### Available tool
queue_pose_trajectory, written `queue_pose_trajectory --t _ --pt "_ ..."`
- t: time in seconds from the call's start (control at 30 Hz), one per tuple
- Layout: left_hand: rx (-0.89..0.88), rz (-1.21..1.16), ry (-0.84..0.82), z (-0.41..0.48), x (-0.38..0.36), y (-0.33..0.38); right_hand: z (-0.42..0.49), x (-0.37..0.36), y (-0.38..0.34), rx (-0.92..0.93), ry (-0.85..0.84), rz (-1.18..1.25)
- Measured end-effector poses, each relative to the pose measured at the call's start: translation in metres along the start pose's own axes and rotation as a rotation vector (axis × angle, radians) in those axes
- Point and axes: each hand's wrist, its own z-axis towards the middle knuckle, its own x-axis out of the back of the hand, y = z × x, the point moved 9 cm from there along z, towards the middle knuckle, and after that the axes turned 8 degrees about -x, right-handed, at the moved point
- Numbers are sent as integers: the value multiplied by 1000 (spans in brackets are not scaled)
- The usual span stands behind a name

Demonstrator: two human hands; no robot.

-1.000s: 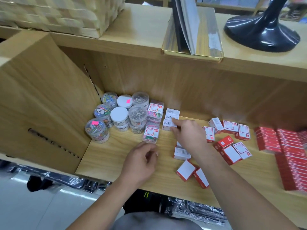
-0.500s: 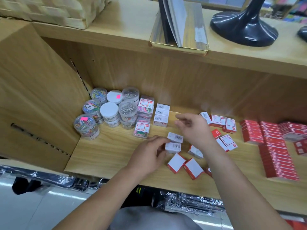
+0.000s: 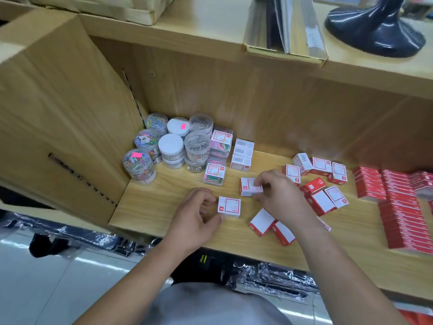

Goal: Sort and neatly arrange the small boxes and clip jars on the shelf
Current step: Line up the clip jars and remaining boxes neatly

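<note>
The wooden shelf (image 3: 161, 207) carries clustered clip jars (image 3: 171, 146) at centre left, stacked white boxes (image 3: 242, 156) just beside them, small boxes (image 3: 324, 201) scattered mid-frame, and rows of red boxes (image 3: 398, 207) at right.

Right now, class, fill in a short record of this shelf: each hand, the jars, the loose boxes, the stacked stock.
Left hand: pinches front white box by its left edge
Right hand: pinches rear white box
Clip jars: clustered in back left corner, some stacked
Barcode boxes: lined up right of the jars
Loose boxes: scattered right of the hands, facing various ways
Red packs: stacked rows, far right
Shelf: light wood
</note>
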Motion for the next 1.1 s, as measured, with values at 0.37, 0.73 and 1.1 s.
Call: queue_pose_trajectory --t 0.37,0.73,1.1 --pt "61 21 -144 9 -11 -9 8 -4 6 -62 -93 -179" --pt "191 60 -277 12 -10 -7 3 5 -15 33 8 286" --pt "58 -31 -107 0 6 4 5 -12 -49 169 -128 193"
